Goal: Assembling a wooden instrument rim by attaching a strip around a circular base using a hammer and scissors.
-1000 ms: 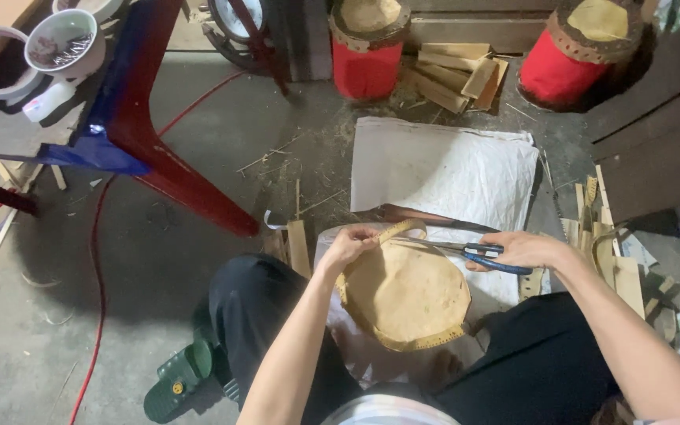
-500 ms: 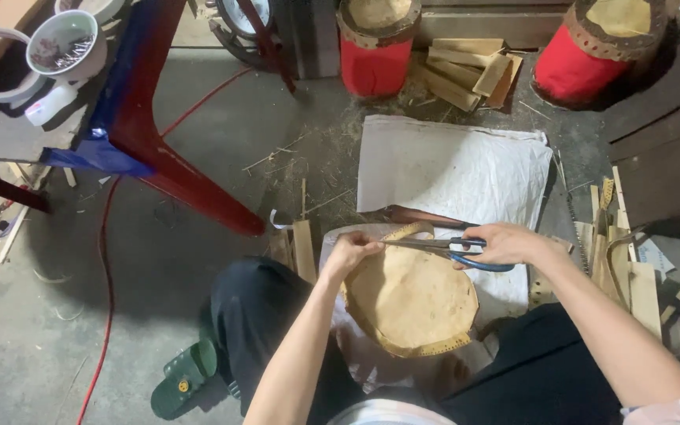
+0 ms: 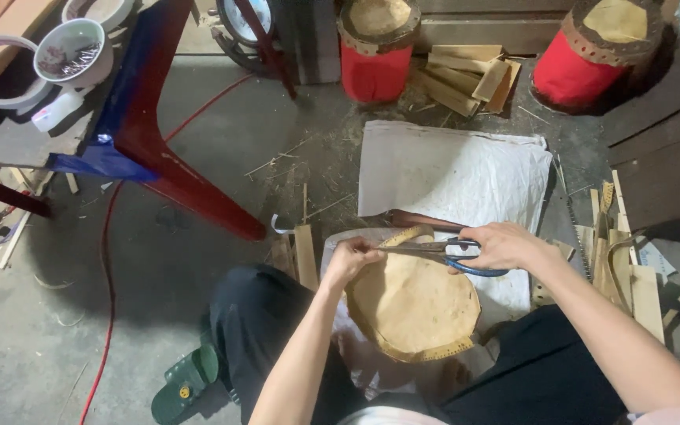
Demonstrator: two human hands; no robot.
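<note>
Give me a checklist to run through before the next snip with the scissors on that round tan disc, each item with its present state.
1. Right hand grips the scissors by the blue handles: ok.
2. Left hand steadies the round tan disc at its upper left edge: ok.
3. Left fingers out of the blades' path: cannot tell, the blade tips lie close beside that hand.
4. Disc supported on the lap: ok, it rests across the knees.
5. Blades set on the disc's rim: ok, they cross its top edge.
6. Offcut strip free to fall on the white sack: cannot tell.
</note>
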